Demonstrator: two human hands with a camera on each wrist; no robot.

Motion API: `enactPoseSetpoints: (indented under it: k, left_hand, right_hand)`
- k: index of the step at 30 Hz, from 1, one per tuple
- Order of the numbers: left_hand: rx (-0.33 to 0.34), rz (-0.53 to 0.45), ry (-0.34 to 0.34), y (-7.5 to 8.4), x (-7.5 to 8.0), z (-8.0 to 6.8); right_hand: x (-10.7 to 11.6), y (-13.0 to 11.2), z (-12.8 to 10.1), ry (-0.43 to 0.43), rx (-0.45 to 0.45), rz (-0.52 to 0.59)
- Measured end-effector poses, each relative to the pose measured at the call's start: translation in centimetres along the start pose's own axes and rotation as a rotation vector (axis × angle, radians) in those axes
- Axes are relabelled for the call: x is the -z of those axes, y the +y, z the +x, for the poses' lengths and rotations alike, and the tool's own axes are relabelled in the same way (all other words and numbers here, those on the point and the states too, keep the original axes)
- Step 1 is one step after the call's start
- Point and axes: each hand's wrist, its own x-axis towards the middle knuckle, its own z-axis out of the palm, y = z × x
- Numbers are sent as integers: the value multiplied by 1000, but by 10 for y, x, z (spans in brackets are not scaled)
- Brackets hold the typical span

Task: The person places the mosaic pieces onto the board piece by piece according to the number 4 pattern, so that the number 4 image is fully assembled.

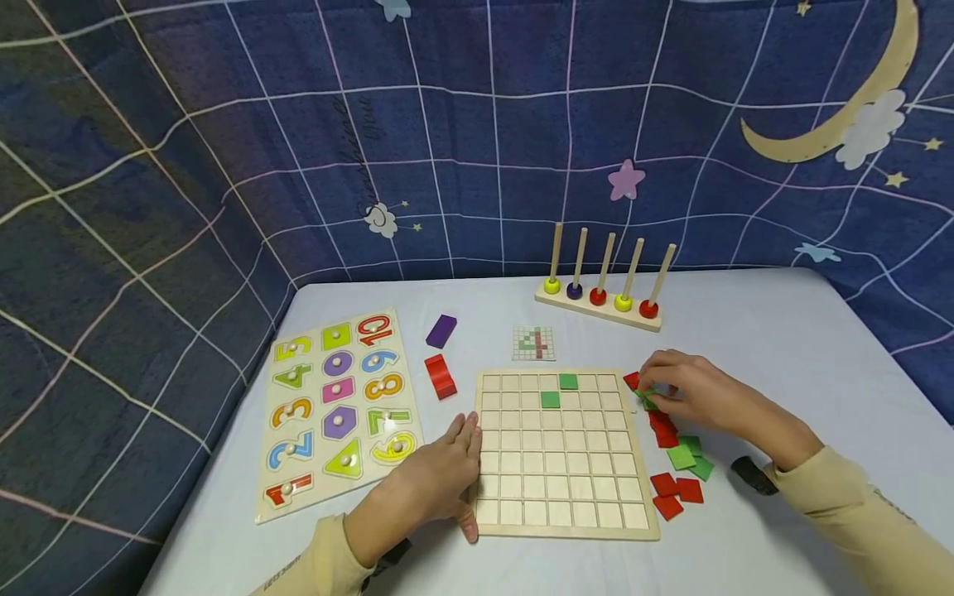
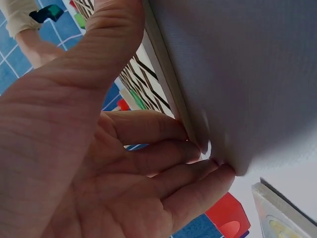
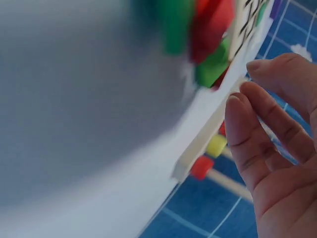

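A wooden grid board [image 1: 562, 463] lies flat on the white table with two green square tiles, one [image 1: 568, 382] in its top row and one [image 1: 550, 400] a row lower, to the left. My left hand [image 1: 440, 468] rests along the board's left edge, fingers extended and thumb apart; the left wrist view shows fingertips at the frame [image 2: 171, 94]. Past the right edge, my right hand [image 1: 693, 389] hovers over loose green and red tiles [image 1: 662, 429]. Its thumb and fingers [image 3: 240, 126] are bent slightly, with nothing seen between them in the right wrist view.
More green tiles [image 1: 681, 456] and red tiles [image 1: 689, 490] lie right of the board. A small pattern card [image 1: 533, 343] sits behind it, with a peg stand [image 1: 596, 310] farther back. Leftward are a number puzzle [image 1: 339, 414], a red block [image 1: 440, 377] and a purple block [image 1: 441, 331].
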Motion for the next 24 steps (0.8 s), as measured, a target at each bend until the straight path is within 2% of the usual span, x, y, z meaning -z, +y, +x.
enactPoseSetpoints:
  k: [5, 9, 14, 24]
  left_hand:
    - [4, -25, 5, 0, 0, 0]
    - [2, -35, 5, 0, -1, 0]
    - [-1, -21, 4, 0, -2, 0]
    - [-2, -31, 8, 0, -1, -1]
  right_hand:
    - [1, 8, -12, -15, -66, 18]
    - [-2, 12, -16, -21, -65, 37]
    - [-7, 12, -13, 5, -47, 19]
    - [-14, 7, -3, 12, -135, 30]
